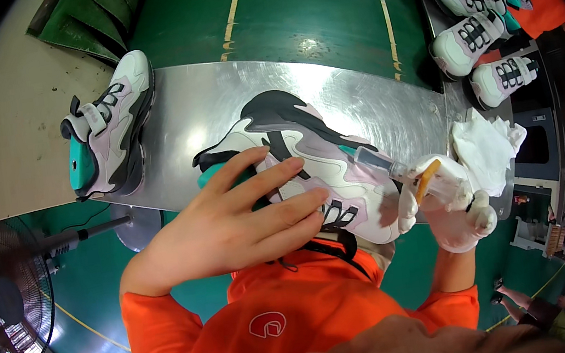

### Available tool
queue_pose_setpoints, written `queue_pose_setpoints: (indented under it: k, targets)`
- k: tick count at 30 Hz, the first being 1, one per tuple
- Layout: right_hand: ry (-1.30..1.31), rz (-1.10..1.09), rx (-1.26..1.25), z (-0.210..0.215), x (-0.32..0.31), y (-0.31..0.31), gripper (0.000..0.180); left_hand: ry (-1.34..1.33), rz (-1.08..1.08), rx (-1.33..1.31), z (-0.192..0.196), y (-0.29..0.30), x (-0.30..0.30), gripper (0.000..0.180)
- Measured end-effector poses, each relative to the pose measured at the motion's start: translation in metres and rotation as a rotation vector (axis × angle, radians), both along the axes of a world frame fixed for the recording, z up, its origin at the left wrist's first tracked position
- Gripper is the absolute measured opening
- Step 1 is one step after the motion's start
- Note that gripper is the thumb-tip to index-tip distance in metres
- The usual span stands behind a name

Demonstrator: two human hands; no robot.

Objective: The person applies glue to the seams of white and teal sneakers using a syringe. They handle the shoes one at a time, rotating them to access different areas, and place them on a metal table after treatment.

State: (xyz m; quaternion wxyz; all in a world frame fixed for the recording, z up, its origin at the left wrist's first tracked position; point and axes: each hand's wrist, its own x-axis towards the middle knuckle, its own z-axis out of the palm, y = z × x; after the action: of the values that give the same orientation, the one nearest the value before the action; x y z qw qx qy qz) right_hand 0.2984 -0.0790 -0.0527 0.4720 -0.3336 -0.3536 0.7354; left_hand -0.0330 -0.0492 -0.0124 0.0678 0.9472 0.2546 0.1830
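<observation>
Just beyond the wearer's orange top (313, 301), the bare left hand (220, 220) lay across the shoe (338, 168) with 4 fingers extended over the upper; that grip was unclenched, resting against the shoe rather than wrapped around it. The right hand (453, 200), in a white glove with an orange band (427, 182) at 1 finger, had its grip closed around a clear tube (375, 161). The tube's far end stood by the edge where upper met sole; contact there could not be determined. The shoe lay on its side on the metal surface (188, 107), toe to the right, sole turned away from the wearer. Status, by judgement: the shoe appeared assembled, with upper, sole and black straps in place, while work with the tube appeared in hand at the sole edge. No finished result could be confirmed there, so that portion was taken as outstanding; any deposit was too small to verify. A white cloth (483, 153) lay right of the shoe, near the gloved hand. At the left, 1 similar shoe (108, 124) rested well apart, its status undetermined. Farther off were a green belt (304, 16) with 2 pale lines and, at far right, more like shoes (474, 8), beside a co-worker's orange clothing (545, 2).
</observation>
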Motion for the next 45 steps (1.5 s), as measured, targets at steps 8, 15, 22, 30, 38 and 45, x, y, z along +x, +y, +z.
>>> queue_pose_setpoints:
  k: [8,15,22,30,38,45]
  targets:
    - [-0.038,0.113,0.086,0.014,0.017,-0.007,0.089,0.012,0.025,-0.026,0.004,0.0,0.005,0.025]
    - [-0.016,-0.016,-0.014,0.022,0.025,-0.02,0.105,0.056,-0.002,-0.012,0.005,0.006,0.008,0.021]
    - [-0.041,-0.169,0.009,0.019,0.032,-0.04,0.106,0.068,-0.024,-0.033,0.013,0.008,0.013,0.022]
    - [-0.091,-0.124,0.016,0.011,0.045,-0.052,0.112,0.123,-0.018,-0.002,0.013,0.005,0.017,0.033]
    - [0.049,-0.221,0.017,-0.016,0.052,-0.068,0.11,0.13,0.165,0.039,0.009,-0.033,0.036,0.043]
    - [0.255,-0.356,0.053,-0.037,0.044,-0.083,0.1,0.128,0.307,0.183,-0.01,-0.075,0.056,0.042]
